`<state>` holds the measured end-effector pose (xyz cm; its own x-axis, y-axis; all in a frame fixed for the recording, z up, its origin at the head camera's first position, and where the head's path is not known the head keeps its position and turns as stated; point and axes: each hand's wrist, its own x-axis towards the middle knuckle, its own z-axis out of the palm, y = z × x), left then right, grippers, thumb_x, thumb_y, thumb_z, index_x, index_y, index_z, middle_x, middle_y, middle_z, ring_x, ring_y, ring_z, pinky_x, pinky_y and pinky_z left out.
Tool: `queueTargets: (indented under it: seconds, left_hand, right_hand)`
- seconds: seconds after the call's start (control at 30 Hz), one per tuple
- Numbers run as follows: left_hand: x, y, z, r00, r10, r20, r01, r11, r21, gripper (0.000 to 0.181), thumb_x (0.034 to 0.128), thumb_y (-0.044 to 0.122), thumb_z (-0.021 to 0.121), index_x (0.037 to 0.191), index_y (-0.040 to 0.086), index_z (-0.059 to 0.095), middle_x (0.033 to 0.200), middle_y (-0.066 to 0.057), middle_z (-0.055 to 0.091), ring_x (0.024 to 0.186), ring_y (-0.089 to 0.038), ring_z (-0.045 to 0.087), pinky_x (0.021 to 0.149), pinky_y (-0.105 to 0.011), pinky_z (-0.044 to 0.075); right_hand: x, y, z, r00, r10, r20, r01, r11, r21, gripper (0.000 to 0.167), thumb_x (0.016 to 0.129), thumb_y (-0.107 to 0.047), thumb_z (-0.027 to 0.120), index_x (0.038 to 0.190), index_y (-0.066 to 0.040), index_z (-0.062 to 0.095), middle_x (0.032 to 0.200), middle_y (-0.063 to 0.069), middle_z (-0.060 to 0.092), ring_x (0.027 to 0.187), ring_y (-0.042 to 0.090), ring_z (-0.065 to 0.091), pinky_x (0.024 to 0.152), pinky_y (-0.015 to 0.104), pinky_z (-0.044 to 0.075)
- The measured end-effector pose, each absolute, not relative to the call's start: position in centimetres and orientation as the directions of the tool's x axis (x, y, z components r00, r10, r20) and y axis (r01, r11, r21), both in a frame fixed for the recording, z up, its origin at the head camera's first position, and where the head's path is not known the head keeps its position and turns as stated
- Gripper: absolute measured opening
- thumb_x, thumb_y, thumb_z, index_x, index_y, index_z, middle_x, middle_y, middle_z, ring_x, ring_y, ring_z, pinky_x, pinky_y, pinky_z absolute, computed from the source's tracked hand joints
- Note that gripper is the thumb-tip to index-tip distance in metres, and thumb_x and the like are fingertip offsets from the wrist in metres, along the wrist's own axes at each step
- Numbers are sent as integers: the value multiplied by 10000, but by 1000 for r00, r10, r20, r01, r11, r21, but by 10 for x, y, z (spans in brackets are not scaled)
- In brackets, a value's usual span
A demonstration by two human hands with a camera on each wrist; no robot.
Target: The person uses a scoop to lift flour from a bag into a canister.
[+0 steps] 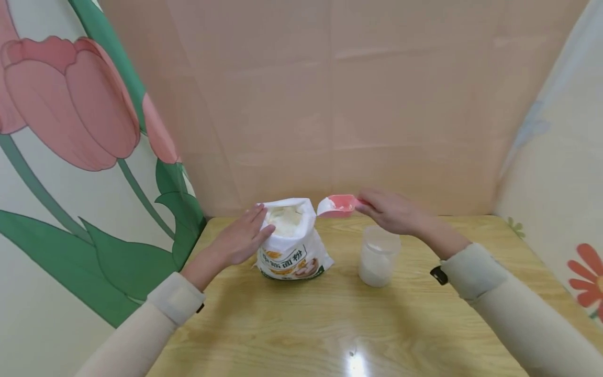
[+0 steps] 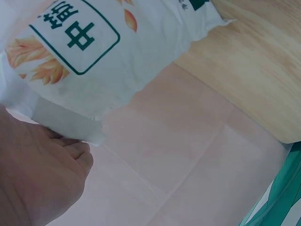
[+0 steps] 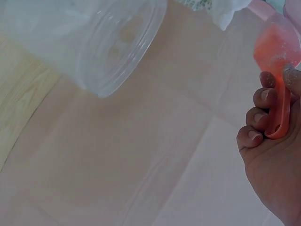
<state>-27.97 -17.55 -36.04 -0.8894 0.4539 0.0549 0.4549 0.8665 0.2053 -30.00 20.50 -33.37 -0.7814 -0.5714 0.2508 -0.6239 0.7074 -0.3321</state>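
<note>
- The left hand (image 1: 242, 235) holds the left side of the rim of a white bag (image 1: 292, 260), with thumb and fingers set apart along the edge.
- The bag stands upright on the wood-grained desk (image 1: 292, 324), its mouth open and white powder (image 1: 285, 221) showing inside; printed characters and ears of grain mark its front.
- The right hand (image 1: 393, 210) grips the handle of a pink scoop (image 1: 343, 203), fingers curled round it on one side and the thumb on the other.
- The scoop is raised above the desk between bag and container, its front edge just beside the bag's right rim; whether they touch is unclear. White powder lies in it.
- A translucent container (image 1: 376, 264) stands upright on the desk, right of the bag and apart from it, with white contents in its lower part.
- Behind the desk hangs a creased pinkish-tan sheet (image 1: 377, 104); a large painted tulip (image 1: 70, 104) is on the left wall and a red flower (image 1: 586, 280) on the right.
</note>
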Motion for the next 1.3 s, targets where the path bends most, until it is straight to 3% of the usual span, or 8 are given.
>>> queueTargets:
  seconds: [0.47,0.67,1.3]
  left_hand:
    - [-281,-177,-362,-887,460,48,459,862,216,848,1046,650,136,1608,16,168,1698,-119,117,1572,-276,62,1261,-454,152]
    - [-279,-177,-362,-888,456,53,457,865,205,855,1038,662,122,1610,29,177,1697,-111,127,1572,-260,59,1261,-449,154]
    - [-277,-175,-362,-884,464,53,464,862,201,840,1048,643,119,1608,20,183,1696,-119,121,1570,-280,75,1259,-451,160]
  right_hand:
    - [-278,266,-348,-820,-515,251,-572,752,-327,159,1054,-247,564,1050,-103,631,883,-15,546,821,170,497,730,360,439]
    - [-275,289,-357,-797,-521,306,-598,752,-277,55,1016,-175,625,1005,-122,633,855,-47,530,786,137,485,698,330,438]
    - [-273,319,-372,-691,-640,335,-699,710,-85,57,963,-117,687,931,-156,659,850,-128,536,798,96,507,709,365,470]
